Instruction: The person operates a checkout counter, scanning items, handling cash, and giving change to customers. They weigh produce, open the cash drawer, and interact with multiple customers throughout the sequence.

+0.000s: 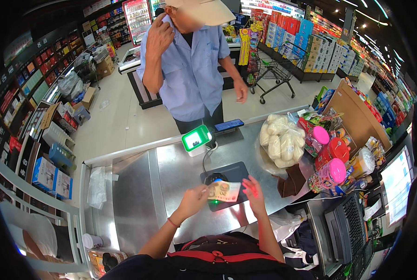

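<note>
A pale yellowish banknote [229, 191] hangs over the metal checkout counter, its left end pinched in my left hand [193, 199]. My right hand [254, 194] is at the note's right end, fingers spread, with red light on the fingertips and a small gap to the paper. Beneath the note lies a dark flat pad [242, 171]. A round black scanner [213, 176] stands on it, partly hidden by the note, and a green light glows beside it. Farther off is a payment device [197, 140] with a green frame and lit screen.
A clear bag of white buns [282, 140] sits at the right, beside a brown cloth [291, 182] and candy jars [329, 175]. A keyboard [351, 224] and monitor [399, 187] stand at far right. Across the metal counter [135, 199] stands a person in a blue shirt [191, 70].
</note>
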A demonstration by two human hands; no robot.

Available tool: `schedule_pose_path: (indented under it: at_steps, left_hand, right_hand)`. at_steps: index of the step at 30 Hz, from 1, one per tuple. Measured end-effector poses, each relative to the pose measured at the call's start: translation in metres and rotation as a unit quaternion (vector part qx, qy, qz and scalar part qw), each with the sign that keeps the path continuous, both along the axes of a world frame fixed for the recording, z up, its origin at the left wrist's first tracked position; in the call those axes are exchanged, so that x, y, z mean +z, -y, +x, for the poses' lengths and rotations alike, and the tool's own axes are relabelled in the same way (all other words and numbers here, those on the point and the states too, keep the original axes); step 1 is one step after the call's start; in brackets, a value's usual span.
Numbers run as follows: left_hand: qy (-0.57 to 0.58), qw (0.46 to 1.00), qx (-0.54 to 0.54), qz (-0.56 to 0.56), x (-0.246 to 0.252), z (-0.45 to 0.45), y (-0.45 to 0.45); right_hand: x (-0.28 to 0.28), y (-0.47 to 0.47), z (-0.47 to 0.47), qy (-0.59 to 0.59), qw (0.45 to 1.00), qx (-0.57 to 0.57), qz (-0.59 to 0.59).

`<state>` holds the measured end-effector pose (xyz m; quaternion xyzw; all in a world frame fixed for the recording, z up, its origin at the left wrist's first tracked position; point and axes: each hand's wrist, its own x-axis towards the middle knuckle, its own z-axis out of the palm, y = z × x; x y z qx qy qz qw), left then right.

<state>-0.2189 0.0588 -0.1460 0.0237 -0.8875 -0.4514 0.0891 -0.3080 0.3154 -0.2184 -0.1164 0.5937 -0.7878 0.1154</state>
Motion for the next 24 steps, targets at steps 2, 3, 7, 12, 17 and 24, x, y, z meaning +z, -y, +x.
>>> schedule_pose_path:
  at_steps: [2, 3, 7, 12, 17, 24]
  left_hand:
    - [0.013, 0.998, -0.062, -0.021, 0.015, 0.002, -0.006]
    - [0.021, 0.996, -0.081, -0.023, 0.021, 0.002, -0.009]
    - [-0.009, 0.993, -0.102, 0.061, 0.029, 0.000, -0.018]
    - [0.051, 0.953, -0.125, 0.271, 0.018, -0.002, -0.038]
    - [0.081, 0.845, -0.172, 0.500, 0.012, -0.005, -0.068]
    - [0.124, 0.724, -0.119, 0.668, 0.015, -0.005, -0.085]
  right_hand:
    - [0.028, 0.007, 0.013, 0.008, 0.993, 0.100, -0.060]
    - [0.040, 0.009, 0.016, 0.007, 0.994, 0.107, 0.005]
    - [0.065, 0.010, 0.027, 0.042, 0.983, 0.127, 0.126]
    - [0.065, 0.006, 0.046, 0.090, 0.990, 0.083, 0.066]
    - [0.067, 0.005, 0.067, 0.069, 0.992, 0.093, 0.049]
    - [0.063, -0.017, 0.077, 0.063, 0.945, 0.206, 0.245]
